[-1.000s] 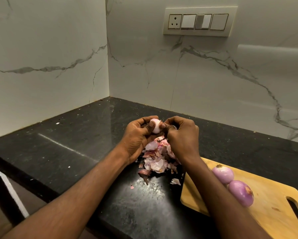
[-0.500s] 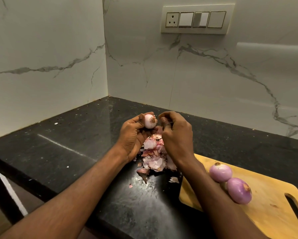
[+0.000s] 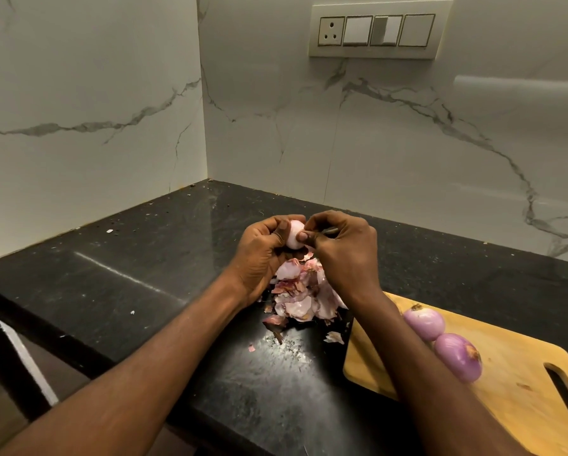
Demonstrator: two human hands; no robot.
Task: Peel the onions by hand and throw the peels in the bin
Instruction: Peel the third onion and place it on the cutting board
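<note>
Here: left hand (image 3: 259, 255) curled round a small pale onion (image 3: 294, 236), thumb pressed on its near face. Right hand (image 3: 345, 255) meeting it from the other side, thumb tip touching the onion, fingers bent in tight; whether a strip of skin is pinched between them cannot be told. Both held above the dark table (image 3: 127, 268), toward its back corner where the two marble walls (image 3: 95, 93) meet.

Directly beneath the hands, on the table: heap of pink and white peels (image 3: 300, 294), partly covered by the right wrist. A few loose scraps (image 3: 334, 338) and fine crumbs scattered nearer the front edge.

By the right edge: wooden board (image 3: 513, 386) lying flat, slot handle toward the right. On it, two purple onions, touching each other: far onion (image 3: 424, 322) with dry root end up, near onion (image 3: 458, 362) just in front of it, both tight beside the right forearm.

On the back wall, above the hands: switch plate (image 3: 376, 31) with one socket and three rockers.

Small white specks on the table toward the left edge. Bin not seen.
</note>
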